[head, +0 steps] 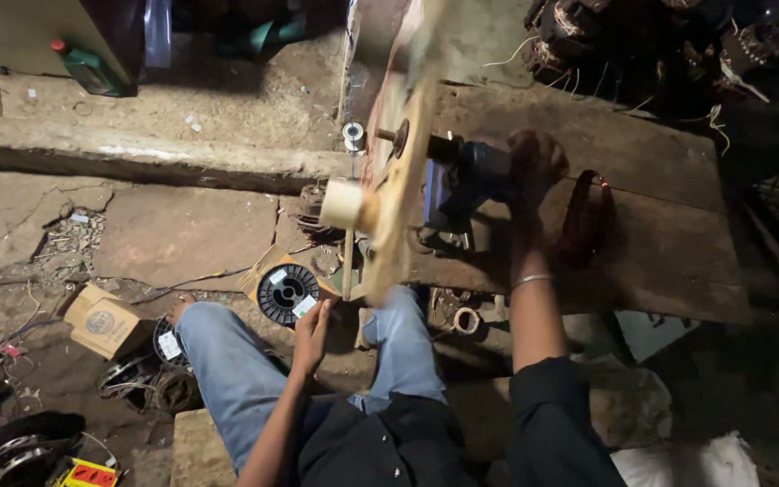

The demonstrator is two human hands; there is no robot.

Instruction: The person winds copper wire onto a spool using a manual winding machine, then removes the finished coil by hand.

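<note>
Two hands: right hand (pixel 534 162) grips one winder handle (pixel 484 171), left hand (pixel 311 332) spread by one wire spool (pixel 287 293).

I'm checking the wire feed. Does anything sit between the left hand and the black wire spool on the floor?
Nothing visible does. The left hand hovers right beside the black wire spool, fingers toward its rim, with no object between them.

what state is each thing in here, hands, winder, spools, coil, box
right hand: on the winding machine, gripping it
left hand: fingers loosely curled by the black spool
winding machine: on the wooden bench, upright
wooden arm: blurred, spinning
black spool: lying flat on the floor
red-brown coil: lying on the wooden bench
cardboard box: closed, on the floor
</note>
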